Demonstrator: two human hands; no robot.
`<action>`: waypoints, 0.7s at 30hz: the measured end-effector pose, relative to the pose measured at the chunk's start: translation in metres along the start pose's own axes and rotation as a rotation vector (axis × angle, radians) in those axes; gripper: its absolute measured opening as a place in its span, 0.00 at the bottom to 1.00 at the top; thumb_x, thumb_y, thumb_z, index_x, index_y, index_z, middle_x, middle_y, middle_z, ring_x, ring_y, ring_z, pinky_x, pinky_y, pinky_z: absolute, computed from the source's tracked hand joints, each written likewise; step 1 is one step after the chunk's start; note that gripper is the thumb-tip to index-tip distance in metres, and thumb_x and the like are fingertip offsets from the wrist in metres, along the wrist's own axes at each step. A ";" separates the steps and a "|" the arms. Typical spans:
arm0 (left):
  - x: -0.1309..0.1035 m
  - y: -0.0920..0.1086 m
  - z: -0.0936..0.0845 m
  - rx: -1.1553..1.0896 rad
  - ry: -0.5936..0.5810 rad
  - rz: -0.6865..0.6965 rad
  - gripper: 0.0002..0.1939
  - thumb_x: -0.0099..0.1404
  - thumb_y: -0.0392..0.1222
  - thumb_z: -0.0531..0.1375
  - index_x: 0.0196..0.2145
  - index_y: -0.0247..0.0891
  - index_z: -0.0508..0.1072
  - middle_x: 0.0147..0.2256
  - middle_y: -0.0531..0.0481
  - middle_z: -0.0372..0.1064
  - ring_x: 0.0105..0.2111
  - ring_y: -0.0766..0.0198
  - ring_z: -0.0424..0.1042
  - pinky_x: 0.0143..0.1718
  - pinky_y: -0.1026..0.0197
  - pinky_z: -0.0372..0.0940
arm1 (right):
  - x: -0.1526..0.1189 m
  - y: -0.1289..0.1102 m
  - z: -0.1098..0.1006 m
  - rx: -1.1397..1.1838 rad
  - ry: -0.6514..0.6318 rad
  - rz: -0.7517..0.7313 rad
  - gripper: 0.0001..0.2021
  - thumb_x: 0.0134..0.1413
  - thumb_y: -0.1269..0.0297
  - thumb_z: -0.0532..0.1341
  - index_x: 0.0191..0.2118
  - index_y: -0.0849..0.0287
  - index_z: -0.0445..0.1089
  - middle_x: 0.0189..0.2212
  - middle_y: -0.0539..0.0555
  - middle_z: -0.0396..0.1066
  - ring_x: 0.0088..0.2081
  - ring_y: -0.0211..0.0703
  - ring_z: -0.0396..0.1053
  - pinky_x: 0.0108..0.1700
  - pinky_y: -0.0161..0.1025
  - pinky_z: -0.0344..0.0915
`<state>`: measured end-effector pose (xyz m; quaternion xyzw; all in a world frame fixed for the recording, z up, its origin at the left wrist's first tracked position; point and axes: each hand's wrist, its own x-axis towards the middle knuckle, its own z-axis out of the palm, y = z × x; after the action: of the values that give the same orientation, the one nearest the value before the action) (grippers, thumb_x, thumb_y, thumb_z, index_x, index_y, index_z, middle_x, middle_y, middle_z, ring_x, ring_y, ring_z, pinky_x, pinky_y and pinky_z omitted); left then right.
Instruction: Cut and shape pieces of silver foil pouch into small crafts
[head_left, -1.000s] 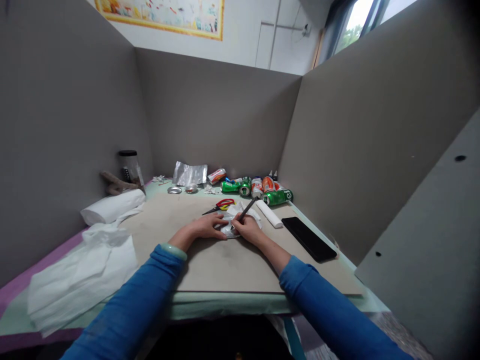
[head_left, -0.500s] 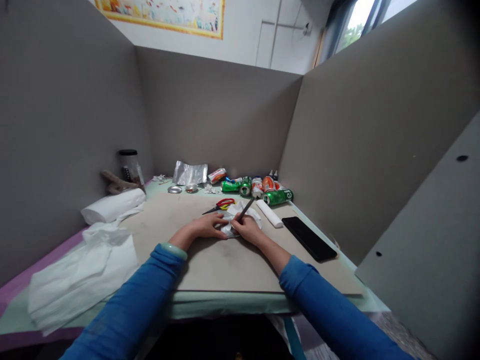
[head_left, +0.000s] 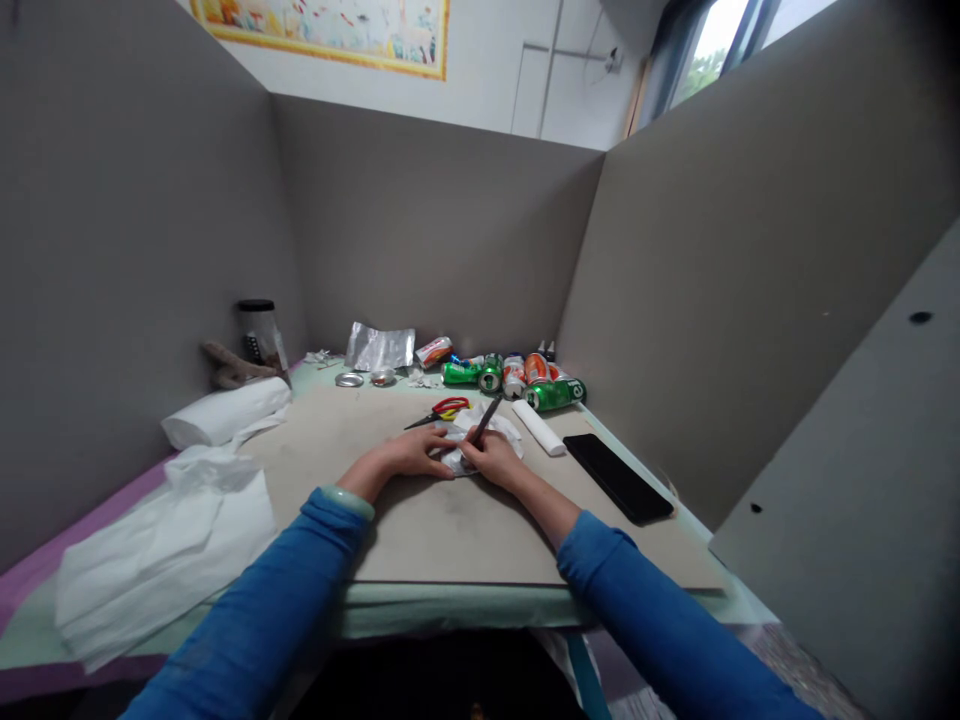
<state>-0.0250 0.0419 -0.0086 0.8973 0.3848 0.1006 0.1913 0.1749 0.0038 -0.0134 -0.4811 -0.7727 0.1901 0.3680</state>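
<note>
My right hand (head_left: pixel 495 457) is closed around a dark pen-like stick (head_left: pixel 486 420), which leans up and to the right. Its lower end, hidden by my fingers, is over a crumpled white tissue (head_left: pixel 508 427). My left hand (head_left: pixel 417 450) lies with fingers stretched out and thumb apart at the tissue's left edge, touching it. Something pale and shiny shows between the two hands, too small to make out. Just behind my left hand rest scissors (head_left: pixel 450 405) with red and yellow handles, on the beige board (head_left: pixel 457 540).
Several crushed drink cans (head_left: pixel 514 375) and a silver metal sheet (head_left: pixel 380 348) line the back. Right of my hands lie a white bar (head_left: pixel 538 428) and a black flat case (head_left: pixel 616 478). A paper roll (head_left: pixel 225 412), white tissue sheets (head_left: pixel 169 550) and a jar (head_left: pixel 262 340) are at left.
The stick in my right hand has tilted slightly, its upper end shifting a little to the left. My left hand stays in place on the tissue.
</note>
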 end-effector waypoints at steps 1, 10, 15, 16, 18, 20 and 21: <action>0.000 -0.001 0.000 0.001 0.001 0.001 0.36 0.52 0.61 0.63 0.56 0.47 0.65 0.62 0.49 0.50 0.62 0.47 0.47 0.61 0.53 0.44 | 0.000 0.000 0.000 -0.003 -0.002 0.006 0.10 0.52 0.62 0.55 0.26 0.60 0.69 0.19 0.51 0.68 0.25 0.38 0.64 0.28 0.32 0.55; 0.000 -0.002 0.001 0.018 0.007 -0.006 0.36 0.52 0.61 0.62 0.56 0.47 0.65 0.62 0.49 0.50 0.61 0.48 0.49 0.61 0.53 0.45 | 0.001 0.005 0.001 0.045 -0.017 0.035 0.12 0.53 0.62 0.54 0.25 0.61 0.69 0.18 0.50 0.68 0.24 0.37 0.65 0.28 0.32 0.56; 0.001 -0.003 0.002 0.006 0.000 -0.006 0.37 0.51 0.62 0.62 0.56 0.47 0.65 0.62 0.49 0.50 0.61 0.47 0.48 0.61 0.53 0.45 | 0.001 0.005 0.001 0.038 -0.018 0.035 0.12 0.54 0.62 0.54 0.24 0.60 0.68 0.18 0.51 0.69 0.25 0.38 0.65 0.29 0.33 0.57; 0.001 -0.003 0.002 0.003 0.003 -0.004 0.36 0.51 0.62 0.62 0.56 0.48 0.65 0.62 0.49 0.50 0.61 0.48 0.48 0.61 0.53 0.45 | 0.001 0.005 0.001 0.039 -0.014 0.035 0.12 0.54 0.62 0.54 0.24 0.60 0.68 0.18 0.51 0.69 0.25 0.38 0.65 0.29 0.33 0.57; 0.001 -0.004 0.002 -0.005 0.013 0.001 0.36 0.51 0.62 0.63 0.55 0.48 0.66 0.62 0.50 0.50 0.61 0.48 0.48 0.61 0.53 0.45 | 0.000 0.006 0.001 0.045 -0.014 0.035 0.12 0.53 0.62 0.54 0.24 0.60 0.68 0.18 0.50 0.68 0.24 0.38 0.65 0.29 0.32 0.57; 0.000 -0.004 0.002 -0.007 0.015 -0.004 0.36 0.51 0.62 0.63 0.55 0.47 0.66 0.62 0.50 0.50 0.61 0.48 0.48 0.61 0.53 0.45 | 0.000 0.005 0.000 0.050 -0.013 0.034 0.12 0.53 0.62 0.54 0.24 0.60 0.68 0.18 0.50 0.68 0.24 0.38 0.65 0.29 0.32 0.57; 0.000 -0.004 0.002 -0.006 0.012 -0.009 0.36 0.51 0.62 0.63 0.56 0.47 0.65 0.62 0.49 0.50 0.62 0.49 0.47 0.61 0.54 0.45 | 0.000 0.005 0.000 0.051 -0.013 0.032 0.12 0.53 0.63 0.54 0.23 0.60 0.68 0.18 0.50 0.68 0.24 0.38 0.65 0.28 0.32 0.56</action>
<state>-0.0266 0.0440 -0.0120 0.8944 0.3896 0.1063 0.1922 0.1780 0.0061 -0.0169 -0.4827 -0.7620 0.2185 0.3722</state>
